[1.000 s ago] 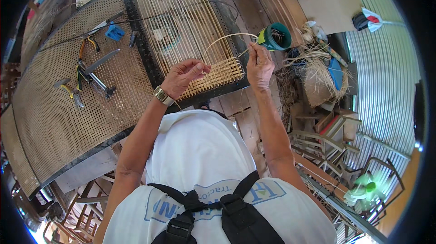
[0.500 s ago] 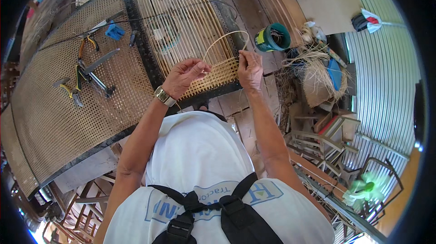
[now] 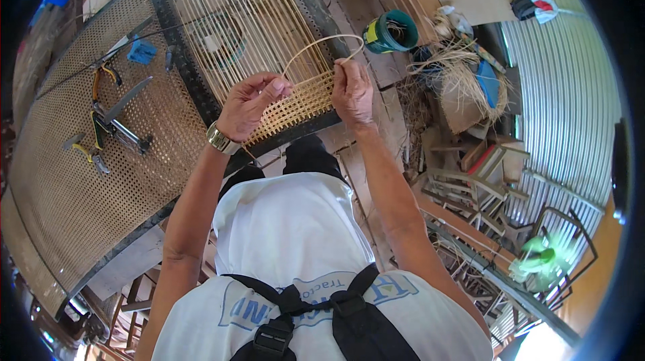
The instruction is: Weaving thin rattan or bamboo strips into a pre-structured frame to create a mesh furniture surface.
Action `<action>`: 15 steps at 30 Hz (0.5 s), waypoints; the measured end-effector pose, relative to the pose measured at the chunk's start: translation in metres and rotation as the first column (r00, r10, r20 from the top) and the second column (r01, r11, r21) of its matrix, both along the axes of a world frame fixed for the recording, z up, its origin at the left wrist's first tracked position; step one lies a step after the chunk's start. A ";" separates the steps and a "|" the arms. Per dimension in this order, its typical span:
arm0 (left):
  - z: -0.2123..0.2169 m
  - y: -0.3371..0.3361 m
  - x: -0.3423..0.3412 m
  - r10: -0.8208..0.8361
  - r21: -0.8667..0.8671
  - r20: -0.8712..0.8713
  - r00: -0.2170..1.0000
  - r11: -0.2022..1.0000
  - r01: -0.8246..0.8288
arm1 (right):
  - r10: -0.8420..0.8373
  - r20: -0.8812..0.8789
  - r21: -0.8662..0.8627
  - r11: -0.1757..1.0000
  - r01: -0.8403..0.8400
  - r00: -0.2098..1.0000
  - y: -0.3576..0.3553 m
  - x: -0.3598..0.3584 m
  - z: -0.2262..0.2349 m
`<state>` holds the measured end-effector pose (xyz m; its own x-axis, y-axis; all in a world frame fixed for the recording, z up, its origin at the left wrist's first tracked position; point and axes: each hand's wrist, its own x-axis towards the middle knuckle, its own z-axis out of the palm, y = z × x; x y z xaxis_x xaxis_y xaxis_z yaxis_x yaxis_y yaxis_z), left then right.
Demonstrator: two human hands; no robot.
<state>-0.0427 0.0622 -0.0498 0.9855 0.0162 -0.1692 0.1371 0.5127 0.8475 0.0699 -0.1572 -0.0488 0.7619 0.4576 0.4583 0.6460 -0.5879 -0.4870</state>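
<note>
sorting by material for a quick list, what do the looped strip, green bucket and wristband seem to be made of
Looped strip: probably cane or rattan, unpainted; pale, thin, bending in a smooth curve, though plastic can't be ruled out.
Green bucket: likely plastic, smooth and evenly coloured.
Wristband: apparently polished metal, judging by its bright silvery-gold highlights.

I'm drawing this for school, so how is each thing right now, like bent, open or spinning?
Cane strand: bent into an arch
Left hand: fingertips pinching the strand
Right hand: pinching it too
Cane panel: woven at the near end, only lengthwise strands beyond
Teal bucket: uncovered, things inside
Green fan: blades blurred, so probably spinning
Orange-handled pliers: handles apart
Long blade: bare, lying on woven mesh
</note>
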 end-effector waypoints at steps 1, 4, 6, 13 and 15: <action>0.001 -0.001 0.000 0.027 0.016 0.011 1.000 1.000 -0.027 | -0.004 -0.041 0.034 0.999 0.005 0.999 -0.001 0.000 0.003; 0.005 -0.009 0.001 0.096 0.061 0.024 0.995 0.993 -0.097 | 0.025 -0.073 0.041 0.999 -0.022 0.997 -0.009 0.011 0.005; 0.007 -0.015 0.006 0.160 0.119 0.044 0.986 0.979 -0.164 | 0.061 -0.071 0.010 0.998 -0.061 0.996 -0.018 0.024 0.001; 0.019 -0.082 0.039 0.452 0.241 0.155 0.878 0.845 -0.477 | 0.226 -0.116 0.056 0.974 -0.221 0.967 -0.031 0.045 -0.016; 0.009 -0.103 0.049 0.434 0.393 0.164 0.886 0.795 -0.462 | 0.328 -0.096 -0.013 0.944 -0.331 0.940 -0.039 0.052 -0.026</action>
